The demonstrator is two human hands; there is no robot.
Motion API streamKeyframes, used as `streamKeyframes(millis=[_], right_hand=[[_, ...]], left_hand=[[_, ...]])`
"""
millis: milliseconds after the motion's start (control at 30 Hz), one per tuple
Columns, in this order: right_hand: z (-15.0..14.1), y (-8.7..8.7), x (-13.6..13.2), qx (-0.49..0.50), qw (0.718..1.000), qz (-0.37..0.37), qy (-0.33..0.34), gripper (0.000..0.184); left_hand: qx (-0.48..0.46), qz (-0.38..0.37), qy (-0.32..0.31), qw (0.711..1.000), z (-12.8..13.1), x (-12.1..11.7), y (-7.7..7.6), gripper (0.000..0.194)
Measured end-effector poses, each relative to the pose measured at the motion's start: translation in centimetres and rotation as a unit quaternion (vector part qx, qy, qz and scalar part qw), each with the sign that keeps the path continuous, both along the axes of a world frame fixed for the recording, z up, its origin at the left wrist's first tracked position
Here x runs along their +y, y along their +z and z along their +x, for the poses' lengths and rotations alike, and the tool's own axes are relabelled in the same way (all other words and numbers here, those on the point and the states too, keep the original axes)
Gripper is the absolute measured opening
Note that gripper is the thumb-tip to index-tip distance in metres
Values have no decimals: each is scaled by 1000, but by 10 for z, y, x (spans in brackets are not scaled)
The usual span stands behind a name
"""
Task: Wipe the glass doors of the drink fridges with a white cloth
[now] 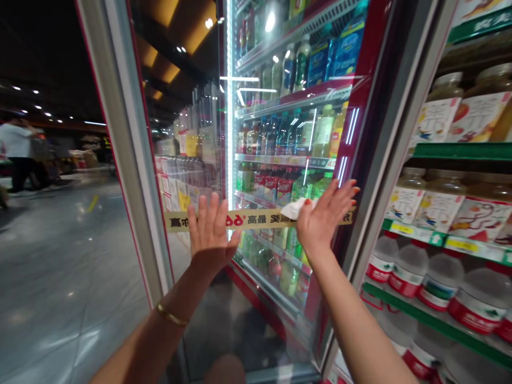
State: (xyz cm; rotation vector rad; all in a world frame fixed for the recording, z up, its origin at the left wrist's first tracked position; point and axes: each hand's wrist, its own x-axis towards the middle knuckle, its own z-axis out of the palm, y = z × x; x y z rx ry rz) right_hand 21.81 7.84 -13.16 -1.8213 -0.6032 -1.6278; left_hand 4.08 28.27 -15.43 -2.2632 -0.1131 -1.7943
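Observation:
A glass cooler door with a grey metal frame stands swung out in front of me. Across it runs a gold sticker strip whose lettering reads mirrored. My left hand lies flat on the glass over the strip's left part, fingers stretched. At the strip's right part, my right hand presses a crumpled white tissue to the glass. The tissue sticks out on the thumb side, its rest hidden under the palm. Both hands touch the inner side of the door.
Beyond the glass are lit shelves of bottled drinks. Close on my right, open shelves hold large juice jars and red-labelled water bottles. At left, a shiny tiled floor stretches back to a person in a white top.

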Motion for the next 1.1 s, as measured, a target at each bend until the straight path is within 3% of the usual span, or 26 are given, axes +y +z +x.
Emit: streamKeyframes(millis=[33,100,167,233,300,367,433,467,533,600,667,700,767,833,900,933,1000,1100], right_hand=[[-11,1,14,-28,999,-30,9,88],[-30,-17,35,-102,979,-170,42,86],[-36,-55,33,-139,941,-301,58,78],[-27,-91,7,-116,931,-344,42,71],[-11,-106,-26,-47,955,-291,6,75],[3,-97,-43,33,981,-190,-29,81],[9,-79,-32,102,989,-89,-60,84],[6,-73,-19,121,988,-74,-66,85],[-11,-76,9,110,983,-138,-46,82],[-30,-101,21,28,961,-274,21,76],[-37,-135,7,-64,932,-350,75,72],[-33,-149,-6,-81,935,-337,74,73],[-17,-162,-32,-57,966,-248,36,78],[-4,-154,-40,18,995,-96,-29,80],[-7,-136,-22,83,993,30,-82,81],[-15,-128,-7,88,991,48,-89,83],[-38,-122,26,38,997,-28,-61,87],[-60,-140,42,-59,982,-177,-1,79]], left_hand=[[5,-17,-5,1000,-2,0,-1,99],[9,-39,-17,999,-4,0,-1,97],[1,-49,-31,998,-4,1,-1,93],[-3,-54,-41,998,-2,4,1,89],[4,-47,-55,997,2,7,3,86],[14,-38,-67,997,5,11,5,86],[24,-35,-69,997,8,14,6,87],[30,-34,-65,997,8,15,7,88],[34,-32,-54,997,8,15,7,88],[28,-30,-47,998,7,13,8,85],[21,-34,-43,998,7,10,8,85],[26,-36,-39,998,7,10,9,87],[44,-32,-31,998,8,9,9,93],[59,-23,-25,998,8,10,10,96],[62,-22,-24,998,7,13,11,96],[67,-27,-26,997,7,15,12,97],[79,-36,-30,996,7,20,14,97],[81,-46,-31,995,8,22,15,95]])
